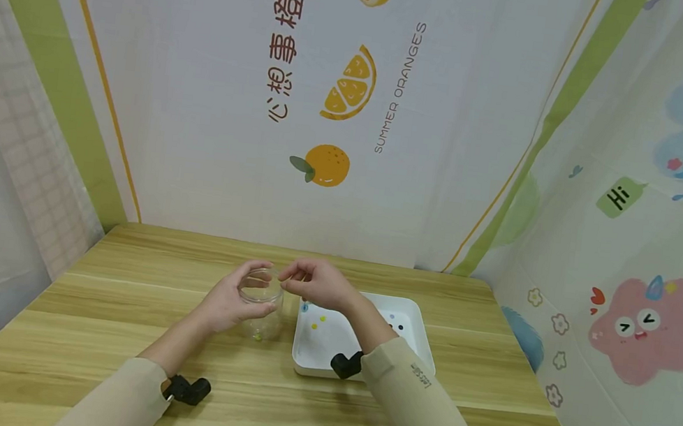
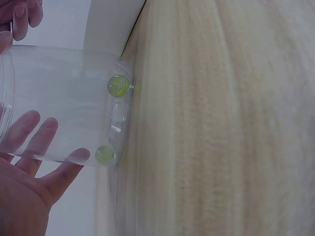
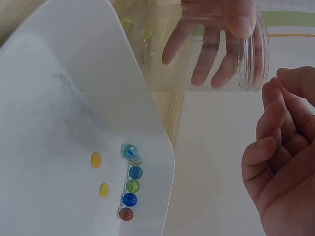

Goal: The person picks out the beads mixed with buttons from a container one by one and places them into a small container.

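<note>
My left hand (image 1: 233,302) grips a clear, wide-mouthed jar (image 2: 61,105), fingers and thumb spread round its upper part. The jar is upright, its base down at the wooden table. Inside, at the bottom, lie a yellow-green marble (image 2: 119,86) and a paler green marble (image 2: 105,154). My right hand (image 1: 321,284) is at the jar's rim, thumb and index fingertips together and the other fingers curled. I cannot tell whether something small is pinched there. Below the right forearm, a white tray (image 1: 325,359) holds several marbles in a row, among them a dark blue marble (image 3: 130,199).
Two yellow buttons, one of them an oval button (image 3: 96,160), lie on the tray floor near the marbles. Small dark pieces (image 1: 401,327) are at the tray's right side. The wooden table (image 1: 242,419) meets a printed curtain (image 1: 206,176) at its back edge.
</note>
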### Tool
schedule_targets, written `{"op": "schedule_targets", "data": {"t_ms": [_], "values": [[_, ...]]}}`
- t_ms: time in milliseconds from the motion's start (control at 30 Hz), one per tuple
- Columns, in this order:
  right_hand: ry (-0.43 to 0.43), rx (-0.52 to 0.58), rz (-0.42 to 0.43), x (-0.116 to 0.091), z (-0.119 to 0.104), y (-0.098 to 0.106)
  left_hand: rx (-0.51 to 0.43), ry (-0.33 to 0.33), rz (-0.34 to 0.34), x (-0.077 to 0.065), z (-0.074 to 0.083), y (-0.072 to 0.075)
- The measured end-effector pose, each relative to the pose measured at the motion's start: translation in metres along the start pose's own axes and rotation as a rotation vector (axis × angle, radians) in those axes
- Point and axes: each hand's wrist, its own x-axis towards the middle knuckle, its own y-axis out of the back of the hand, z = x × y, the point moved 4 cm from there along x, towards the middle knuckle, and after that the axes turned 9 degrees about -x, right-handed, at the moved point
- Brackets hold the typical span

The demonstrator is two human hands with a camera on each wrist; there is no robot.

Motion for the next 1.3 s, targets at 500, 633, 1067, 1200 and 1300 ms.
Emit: {"op": "schedule_targets", "data": {"t_ms": [500,633,1067,1200,1300], "values": [[-0.039,0.020,0.036,-0.016,0.030,0.017,-0.007,-0.017,0.005,0.002,0.000,0.000],[-0.050,0.031,0.035,-0.023,0.040,0.019,-0.025,-0.007,0.005,0.002,-0.002,0.000],[-0.118,-0.010,0.057,-0.040,0.071,0.031,-0.003,-0.008,0.004,0.001,-0.001,0.000],[-0.143,-0.040,0.062,-0.045,0.077,0.035,-0.001,-0.007,0.007,0.000,0.000,0.000],[-0.160,-0.068,0.059,-0.047,0.081,0.038,0.006,-0.004,0.010,0.000,-0.001,0.000]]}}
